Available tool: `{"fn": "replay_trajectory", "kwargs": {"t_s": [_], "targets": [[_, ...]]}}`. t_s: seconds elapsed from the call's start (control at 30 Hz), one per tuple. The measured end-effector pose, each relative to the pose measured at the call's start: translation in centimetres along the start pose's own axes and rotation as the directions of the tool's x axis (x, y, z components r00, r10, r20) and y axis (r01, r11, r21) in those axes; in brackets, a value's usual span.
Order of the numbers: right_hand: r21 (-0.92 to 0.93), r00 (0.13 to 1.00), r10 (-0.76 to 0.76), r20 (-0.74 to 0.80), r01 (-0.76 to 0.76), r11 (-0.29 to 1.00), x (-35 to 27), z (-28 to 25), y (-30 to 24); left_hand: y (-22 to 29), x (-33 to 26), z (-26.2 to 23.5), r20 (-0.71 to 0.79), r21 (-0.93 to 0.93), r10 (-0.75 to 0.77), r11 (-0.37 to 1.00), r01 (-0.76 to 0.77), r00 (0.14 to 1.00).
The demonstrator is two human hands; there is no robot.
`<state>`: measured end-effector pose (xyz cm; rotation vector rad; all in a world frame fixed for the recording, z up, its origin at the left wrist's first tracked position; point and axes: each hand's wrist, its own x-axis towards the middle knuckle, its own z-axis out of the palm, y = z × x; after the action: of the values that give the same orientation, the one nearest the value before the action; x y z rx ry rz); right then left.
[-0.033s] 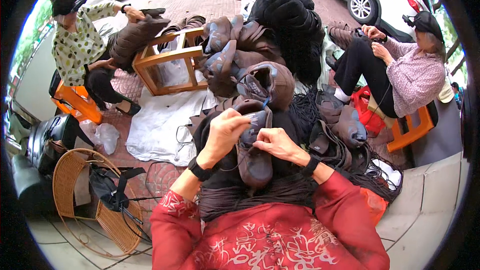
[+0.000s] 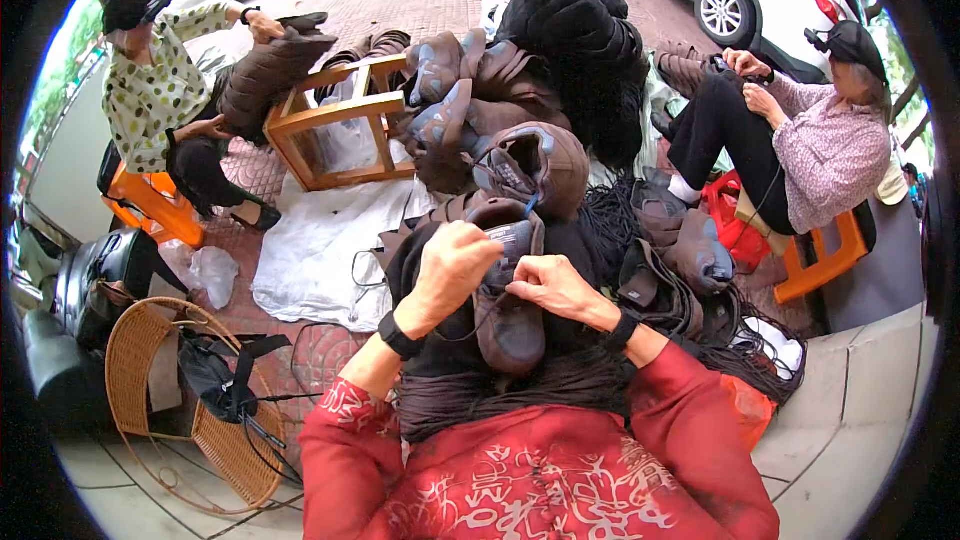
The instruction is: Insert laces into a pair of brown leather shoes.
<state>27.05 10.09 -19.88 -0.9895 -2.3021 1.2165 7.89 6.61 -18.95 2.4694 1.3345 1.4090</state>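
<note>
Nothing has shifted: both hands stay on the brown shoe (image 2: 508, 310) lying on the lap. The left hand (image 2: 452, 265) keeps its grip pinched on a dark lace (image 2: 492, 262) at the shoe's opening; the right hand (image 2: 553, 287) is closed on the shoe's side. More shoes (image 2: 500, 130) are heaped just beyond, so the lacing looks mid-way.

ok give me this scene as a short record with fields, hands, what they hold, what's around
left hand: closed, pinching a dark lace at the shoe's opening
right hand: gripping the brown shoe from the side
on lap: bundle of dark laces
ahead: pile of brown shoes, wooden frame
left: wicker basket
others: two seated people, also handling shoes
</note>
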Motion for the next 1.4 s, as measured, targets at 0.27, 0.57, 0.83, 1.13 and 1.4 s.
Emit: {"fn": "replay_trajectory", "kwargs": {"t_s": [0.27,0.57,0.83,1.13,1.4], "targets": [[0.005,1.0,-0.004,0.031,0.004,1.0,-0.1,-0.3,0.5,-0.7,-1.8,0.9,0.228,0.053,0.06,0.996,-0.074,0.972],[0.022,1.0,0.01,0.023,-0.011,1.0,-0.1,-0.4,0.3,0.0,-2.2,0.9,0.146,0.14,-0.101,0.987,0.081,0.984],[0.019,1.0,-0.017,0.005,0.017,1.0,-0.5,-0.4,0.3,-0.5,-1.9,1.5,0.205,0.15,-0.05,0.989,0.019,0.978],[0.03,1.0,0.011,0.005,-0.011,0.999,-0.6,-0.5,0.6,-0.6,-1.8,3.0,0.177,0.098,-0.164,0.984,0.149,0.97],[-0.485,0.913,-0.351,-0.21,0.214,0.848,0.9,-2.3,-1.2,-0.4,-1.3,2.9,0.224,0.014,-0.367,0.927,0.374,0.903]]}}
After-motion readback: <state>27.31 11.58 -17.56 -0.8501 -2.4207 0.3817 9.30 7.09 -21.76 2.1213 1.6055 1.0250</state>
